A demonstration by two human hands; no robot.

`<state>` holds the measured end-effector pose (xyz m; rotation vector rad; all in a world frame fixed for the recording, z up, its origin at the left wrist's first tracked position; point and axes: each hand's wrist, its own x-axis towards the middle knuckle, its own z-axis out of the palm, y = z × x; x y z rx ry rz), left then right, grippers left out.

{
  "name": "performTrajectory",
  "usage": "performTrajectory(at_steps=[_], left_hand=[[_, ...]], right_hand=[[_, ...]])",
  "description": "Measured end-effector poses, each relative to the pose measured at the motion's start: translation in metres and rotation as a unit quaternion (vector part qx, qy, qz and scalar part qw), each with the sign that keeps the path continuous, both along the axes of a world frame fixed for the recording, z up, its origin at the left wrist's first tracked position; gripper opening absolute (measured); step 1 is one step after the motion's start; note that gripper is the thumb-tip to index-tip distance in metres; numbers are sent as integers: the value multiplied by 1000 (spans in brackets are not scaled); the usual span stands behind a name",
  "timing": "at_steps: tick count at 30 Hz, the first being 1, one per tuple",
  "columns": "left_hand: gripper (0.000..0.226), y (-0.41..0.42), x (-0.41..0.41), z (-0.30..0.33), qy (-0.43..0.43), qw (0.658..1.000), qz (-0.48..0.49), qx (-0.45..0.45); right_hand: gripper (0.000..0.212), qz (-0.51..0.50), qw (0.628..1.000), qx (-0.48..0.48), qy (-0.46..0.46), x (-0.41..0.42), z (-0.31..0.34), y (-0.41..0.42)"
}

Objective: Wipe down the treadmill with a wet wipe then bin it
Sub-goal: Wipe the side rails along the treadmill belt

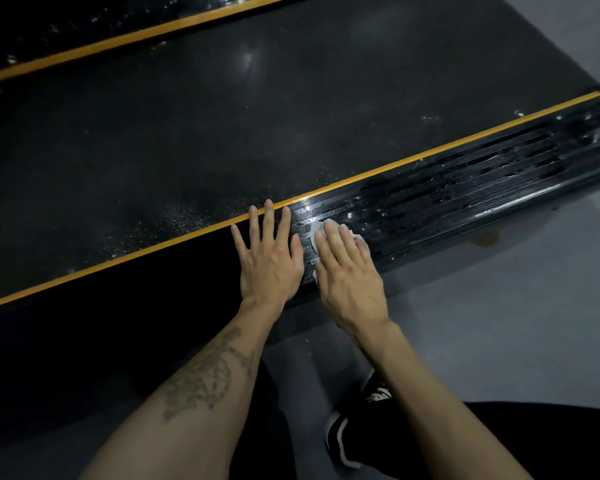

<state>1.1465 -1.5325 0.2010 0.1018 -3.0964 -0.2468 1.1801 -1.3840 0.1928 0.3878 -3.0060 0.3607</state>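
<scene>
Seen from above, a person crouches beside a treadmill, both bare hands laid on its near side rail, a black ribbed strip that runs diagonally from the lower left to the upper right. The left hand lies flat on the rail with its fingers straight and spread, their tips touching the thin yellow stripe that edges the rail; it holds nothing. Just beside it, the right hand is pressed flat, fingers straight and close together, on top of a white wet wipe. The wipe is bunched under the palm and fingers, with only small pale edges showing at the fingertips and along the thumb side. To the right of the hands the rail is streaked and shiny with wet marks; to the left it looks dull and dark. Beyond the yellow stripe lies the wide, dark running belt, speckled with pale flecks, and a second yellow stripe crosses the far side at the upper left. The left forearm carries a tattoo. Below the arms, a black shoe with a white sole stands on the grey floor.
</scene>
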Motion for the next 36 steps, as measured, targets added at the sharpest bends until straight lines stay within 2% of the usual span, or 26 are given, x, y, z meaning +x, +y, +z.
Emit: performTrajectory(at_steps=[5, 12, 17, 22, 28, 32, 36], left_hand=[[66, -1, 0, 1, 2, 1000, 0, 3], [69, 1, 0, 3, -10, 1000, 4, 6], [68, 0, 1, 4, -12, 1000, 3, -1], [67, 0, 0, 4, -8, 1000, 2, 1], [65, 0, 0, 3, 9, 1000, 8, 15], [64, 1, -1, 3, 6, 1000, 14, 18], [63, -1, -1, 2, 12, 1000, 15, 12]], right_hand=[[57, -78, 997, -4, -3, 10, -2, 6], [58, 9, 999, 35, -19, -5, 4, 11], [59, -80, 997, 4, -15, 8, 1, 8], [59, 6, 1000, 25, -16, -6, 3, 3], [56, -71, 997, 8, -4, 8, 0, 9], [59, 1, 1000, 21, -8, -7, 2, -1], [58, -28, 999, 13, -12, -21, 0, 6]])
